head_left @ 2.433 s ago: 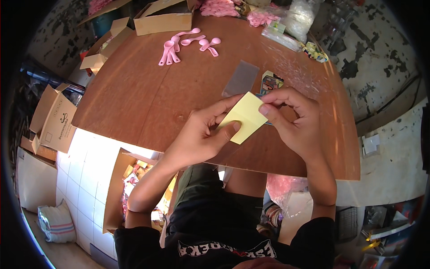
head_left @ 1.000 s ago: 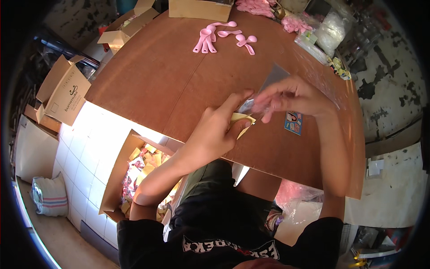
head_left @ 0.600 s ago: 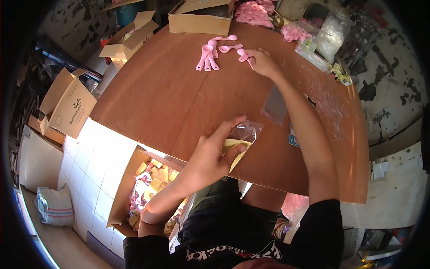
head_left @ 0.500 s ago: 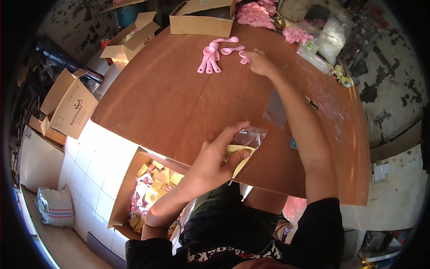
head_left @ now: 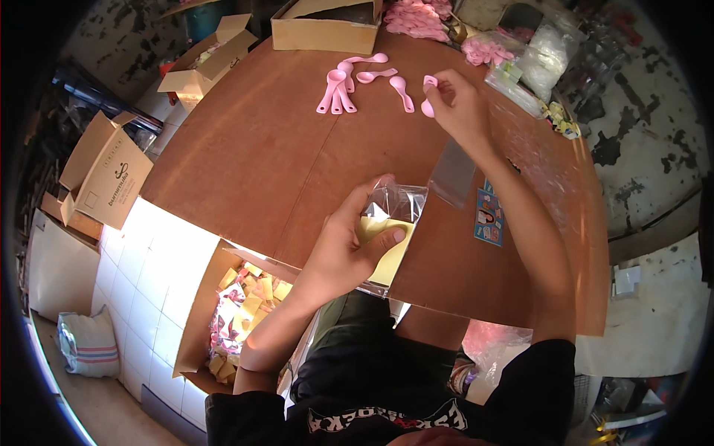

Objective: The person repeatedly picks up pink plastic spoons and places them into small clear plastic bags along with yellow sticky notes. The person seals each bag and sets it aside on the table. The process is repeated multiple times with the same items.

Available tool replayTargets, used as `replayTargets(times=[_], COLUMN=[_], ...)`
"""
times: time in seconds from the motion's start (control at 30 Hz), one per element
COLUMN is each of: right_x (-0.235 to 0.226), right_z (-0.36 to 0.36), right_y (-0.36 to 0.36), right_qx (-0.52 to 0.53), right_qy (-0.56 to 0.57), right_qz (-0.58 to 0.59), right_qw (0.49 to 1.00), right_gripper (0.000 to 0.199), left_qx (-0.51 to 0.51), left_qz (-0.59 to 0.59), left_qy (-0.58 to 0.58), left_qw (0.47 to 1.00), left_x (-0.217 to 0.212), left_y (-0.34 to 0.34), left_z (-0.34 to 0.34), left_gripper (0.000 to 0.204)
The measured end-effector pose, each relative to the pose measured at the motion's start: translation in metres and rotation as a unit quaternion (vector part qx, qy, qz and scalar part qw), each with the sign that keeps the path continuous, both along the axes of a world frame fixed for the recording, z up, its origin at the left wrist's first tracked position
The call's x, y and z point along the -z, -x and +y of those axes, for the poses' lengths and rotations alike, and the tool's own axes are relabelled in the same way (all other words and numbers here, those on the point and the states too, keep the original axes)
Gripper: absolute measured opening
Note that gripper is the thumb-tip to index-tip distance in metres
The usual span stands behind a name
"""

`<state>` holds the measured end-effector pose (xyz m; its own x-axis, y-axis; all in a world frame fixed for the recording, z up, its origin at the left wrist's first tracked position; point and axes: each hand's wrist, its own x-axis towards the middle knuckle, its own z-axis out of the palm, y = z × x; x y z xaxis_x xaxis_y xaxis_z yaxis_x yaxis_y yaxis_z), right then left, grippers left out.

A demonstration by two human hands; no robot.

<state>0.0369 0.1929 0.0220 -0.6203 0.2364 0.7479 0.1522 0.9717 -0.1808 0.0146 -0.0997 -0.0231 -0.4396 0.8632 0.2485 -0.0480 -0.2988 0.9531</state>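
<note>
My left hand (head_left: 335, 256) grips a clear plastic bag (head_left: 410, 199) over the table's near edge, thumb pressed on top. Inside the bag lies a pale yellow rectangular piece (head_left: 384, 266). My right hand (head_left: 462, 108) pinches a small pink spoon (head_left: 428, 109) above the far side of the table, bowl hanging down and handle end showing above the fingers. To its left, one pink spoon (head_left: 401, 94) lies alone on the wood. Farther left are another loose spoon (head_left: 376, 75) and a fanned cluster of pink spoons (head_left: 337, 95).
On the brown table (head_left: 245, 156) lie a flat clear sleeve (head_left: 452, 177) and a blue printed card (head_left: 489, 217) near my right forearm. An open carton (head_left: 327, 36) and pink piles (head_left: 416, 18) stand at the back. Below the left edge sits a box of yellow pieces (head_left: 195, 320).
My right hand has picked up a pink spoon and drawn back to the right, uncovering another spoon on the table. The bag in my left hand now shows more of the yellow piece.
</note>
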Motion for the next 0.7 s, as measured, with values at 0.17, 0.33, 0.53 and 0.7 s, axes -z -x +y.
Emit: replayTargets(times=[0.17, 0.33, 0.53, 0.7], right_x=[-0.049, -0.061, -0.05, -0.047], right_z=[-0.054, -0.085, -0.1, -0.107], right_y=[-0.097, -0.159, -0.174, -0.171], right_qx=[-0.132, -0.168, -0.204, -0.121], right_qy=[0.389, 0.445, 0.403, 0.442], right_qz=[0.102, -0.059, -0.171, -0.209], right_qw=[0.906, 0.878, 0.875, 0.864], right_gripper=[0.017, 0.018, 0.014, 0.019], left_qx=[0.008, 0.039, 0.069, 0.032], left_qz=[0.026, 0.074, 0.128, 0.254], left_qy=[0.002, -0.013, -0.023, -0.045], left_qw=[1.0, 0.996, 0.989, 0.966], left_x=[0.002, -0.002, -0.008, -0.008], left_y=[-0.01, -0.03, -0.049, -0.05], left_z=[0.011, 0.021, 0.022, 0.02], left_gripper=[0.063, 0.064, 0.067, 0.07])
